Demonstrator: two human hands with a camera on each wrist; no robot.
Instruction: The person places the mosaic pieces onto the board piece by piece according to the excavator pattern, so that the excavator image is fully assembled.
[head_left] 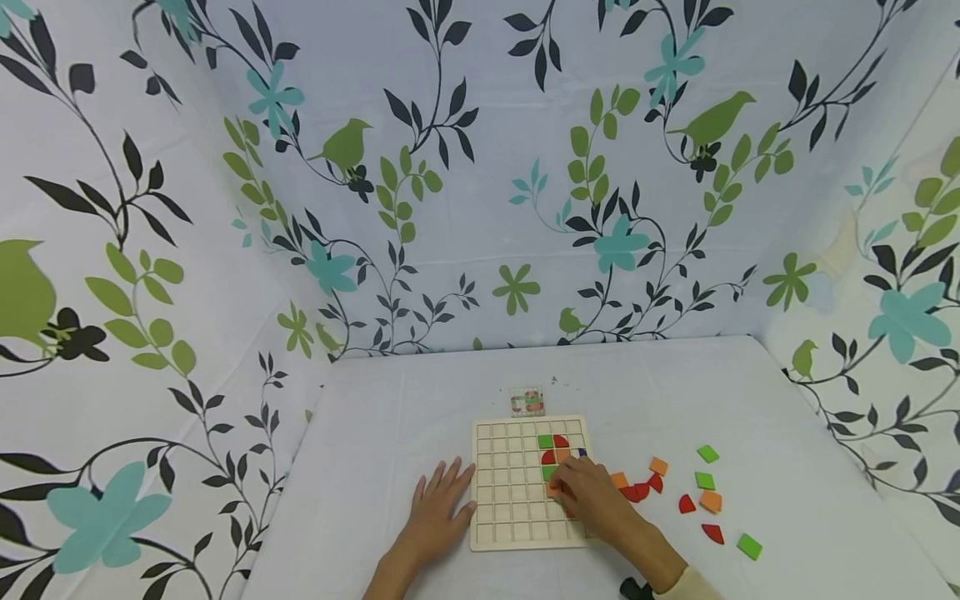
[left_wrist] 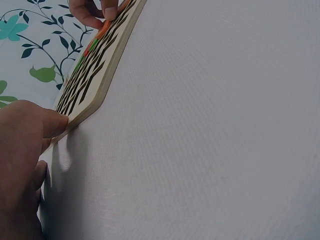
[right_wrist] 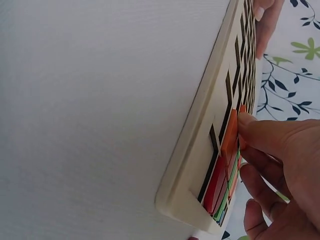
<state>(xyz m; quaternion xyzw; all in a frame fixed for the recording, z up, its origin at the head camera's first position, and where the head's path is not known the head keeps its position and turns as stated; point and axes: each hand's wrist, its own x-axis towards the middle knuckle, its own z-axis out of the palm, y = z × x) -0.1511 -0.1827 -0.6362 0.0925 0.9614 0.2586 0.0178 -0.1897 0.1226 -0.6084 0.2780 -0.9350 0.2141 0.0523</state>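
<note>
A pale wooden grid board (head_left: 502, 500) lies flat on the white-covered table, with green, red, orange and blue pieces in cells on its right side. My right hand (head_left: 588, 497) is over that side. In the right wrist view its thumb and finger pinch an orange square tile (right_wrist: 243, 109) at the cells, beside another orange tile (right_wrist: 230, 134). My left hand (head_left: 437, 512) rests at the board's left edge with its fingers spread. Its thumb touches the frame in the left wrist view. The right hand hides part of the board.
Loose green squares (head_left: 707, 454), orange squares (head_left: 710, 501) and red quarter-round pieces (head_left: 713, 533) lie scattered right of the board. A small pattern card (head_left: 527, 402) is behind the board. Patterned cloth (head_left: 480, 208) hangs around the table's back and sides.
</note>
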